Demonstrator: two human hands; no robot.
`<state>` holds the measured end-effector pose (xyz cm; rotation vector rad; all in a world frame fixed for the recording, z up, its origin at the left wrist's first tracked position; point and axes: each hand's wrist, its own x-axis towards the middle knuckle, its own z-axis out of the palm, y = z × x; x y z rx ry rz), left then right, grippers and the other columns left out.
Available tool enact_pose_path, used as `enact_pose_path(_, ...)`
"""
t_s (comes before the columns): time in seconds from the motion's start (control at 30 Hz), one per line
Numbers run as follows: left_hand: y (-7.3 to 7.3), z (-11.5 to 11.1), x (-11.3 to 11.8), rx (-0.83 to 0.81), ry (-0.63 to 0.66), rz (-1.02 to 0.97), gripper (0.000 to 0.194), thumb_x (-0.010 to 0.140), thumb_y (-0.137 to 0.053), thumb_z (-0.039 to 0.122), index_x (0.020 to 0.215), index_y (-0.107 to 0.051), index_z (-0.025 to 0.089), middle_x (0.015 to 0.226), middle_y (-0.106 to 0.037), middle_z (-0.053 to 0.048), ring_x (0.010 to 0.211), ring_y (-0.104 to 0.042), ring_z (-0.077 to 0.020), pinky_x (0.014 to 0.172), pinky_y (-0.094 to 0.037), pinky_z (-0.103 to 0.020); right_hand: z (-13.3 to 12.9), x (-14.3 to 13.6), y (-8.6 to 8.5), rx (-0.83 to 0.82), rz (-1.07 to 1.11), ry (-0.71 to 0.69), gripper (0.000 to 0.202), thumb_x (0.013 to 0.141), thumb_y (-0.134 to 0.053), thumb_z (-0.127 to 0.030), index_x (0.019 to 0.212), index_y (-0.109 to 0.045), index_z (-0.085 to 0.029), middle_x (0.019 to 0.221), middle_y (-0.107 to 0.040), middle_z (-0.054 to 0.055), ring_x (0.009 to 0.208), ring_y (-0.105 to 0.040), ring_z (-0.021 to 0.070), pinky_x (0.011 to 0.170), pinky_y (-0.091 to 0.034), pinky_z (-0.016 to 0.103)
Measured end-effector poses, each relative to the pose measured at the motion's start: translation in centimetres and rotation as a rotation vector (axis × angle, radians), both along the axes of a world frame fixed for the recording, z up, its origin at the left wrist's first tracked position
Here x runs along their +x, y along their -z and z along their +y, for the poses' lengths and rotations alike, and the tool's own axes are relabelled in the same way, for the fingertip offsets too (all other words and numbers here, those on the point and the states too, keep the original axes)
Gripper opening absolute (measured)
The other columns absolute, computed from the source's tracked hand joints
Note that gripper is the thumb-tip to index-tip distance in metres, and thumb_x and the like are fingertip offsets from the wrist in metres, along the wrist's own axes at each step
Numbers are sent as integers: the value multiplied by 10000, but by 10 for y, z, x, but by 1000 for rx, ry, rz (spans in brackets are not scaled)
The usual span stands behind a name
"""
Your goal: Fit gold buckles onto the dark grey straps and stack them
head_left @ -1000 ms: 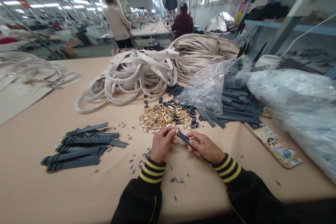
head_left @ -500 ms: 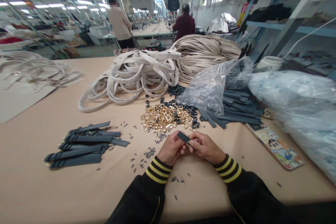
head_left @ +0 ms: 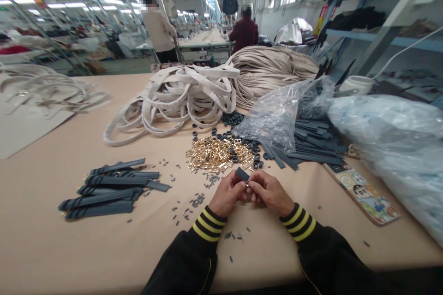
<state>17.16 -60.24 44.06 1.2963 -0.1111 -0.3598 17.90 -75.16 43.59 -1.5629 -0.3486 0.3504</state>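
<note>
Both hands meet at the middle of the table, just in front of the pile of gold buckles [head_left: 216, 154]. My left hand [head_left: 226, 193] pinches a short dark strap [head_left: 242, 174], whose end sticks up between the hands. My right hand [head_left: 272, 191] grips the same strap from the other side, with a bit of gold metal showing at the fingertips. The lower fingers of both hands are partly hidden. Small dark pieces [head_left: 198, 200] lie scattered left of my left hand. Assembled dark straps [head_left: 110, 189] are stacked further left.
Behind the buckles are pale looped straps [head_left: 187, 97], a beige strap bundle [head_left: 273, 71] and dark loops [head_left: 232, 119]. Clear plastic [head_left: 273, 110] partly covers dark strips [head_left: 311, 143]. A patterned phone case [head_left: 363, 193] and a plastic bag [head_left: 391, 133] lie right. Two people stand beyond the table.
The fingers have shifted slightly around the dark strap, and less of the strap now shows between them. Both hands stay together in about the same place.
</note>
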Motion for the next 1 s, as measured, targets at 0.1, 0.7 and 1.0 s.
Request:
enact_pose_path(0.1, 1, 3, 1, 1, 22, 31, 230, 736, -564, 317, 863, -532, 129, 740, -565, -21, 651, -551, -111, 571, -450, -209, -1, 0, 0, 0, -29, -12, 143, 810, -481, -314, 792, -441, -178, 646, -556, -25, 474, -523, 74, 452, -427, 184)
enact_pose_path(0.7, 1, -2, 2, 112, -110, -27, 173, 667, -625, 279, 686, -554, 123, 614, -556, -6, 557, -495, -107, 551, -392, -214, 4, -4, -2, -156, 23, 84, 213, 783, -478, -373, 748, -372, -192, 591, -558, -28, 431, -532, 95, 395, -411, 193)
enact_pose_path(1.0, 19, -8, 1, 148, -328, -116, 141, 618, -615, 216, 708, -534, 144, 631, -493, 3, 587, -437, -119, 569, -344, -235, 7, 3, 16, -25, 318, -7, 504, 575, -588, -612, 819, -407, -210, 631, -601, 37, 604, -616, 200, 441, -433, 230)
